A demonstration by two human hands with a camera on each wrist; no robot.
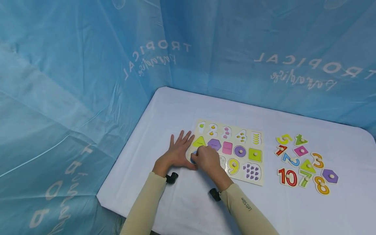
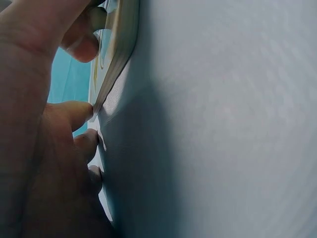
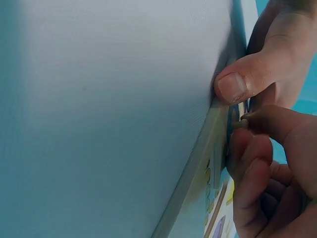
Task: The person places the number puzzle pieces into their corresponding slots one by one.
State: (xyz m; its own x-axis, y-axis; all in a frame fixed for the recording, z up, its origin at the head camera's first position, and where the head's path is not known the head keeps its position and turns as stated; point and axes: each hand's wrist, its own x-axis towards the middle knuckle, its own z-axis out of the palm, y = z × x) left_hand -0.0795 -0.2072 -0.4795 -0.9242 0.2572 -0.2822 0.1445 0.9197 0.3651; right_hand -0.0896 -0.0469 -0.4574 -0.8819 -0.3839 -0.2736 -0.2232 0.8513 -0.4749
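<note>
A wooden knob puzzle board (image 1: 247, 160) lies flat on the white table, with number and shape recesses. At its near left corner my left hand (image 1: 176, 154) has its fingers spread, the thumb against the board's edge. My right hand (image 1: 209, 160) bends over that same corner. In the right wrist view its thumb and index finger pinch the small knob (image 3: 243, 122) of a blue puzzle piece (image 1: 193, 157), which is mostly hidden by the hands. A purple circle (image 1: 240, 151), a green square (image 1: 255, 154) and a yellow 9 (image 1: 233, 166) sit in the board.
Right of the board lie several loose knobbed pieces, among them a red 10 (image 1: 288, 177), a purple hexagon (image 1: 330, 176), a blue 2 (image 1: 290, 159) and an orange 8 (image 1: 321, 185). Blue curtains (image 1: 223, 58) hang behind the white table (image 1: 176, 107) and along its left side.
</note>
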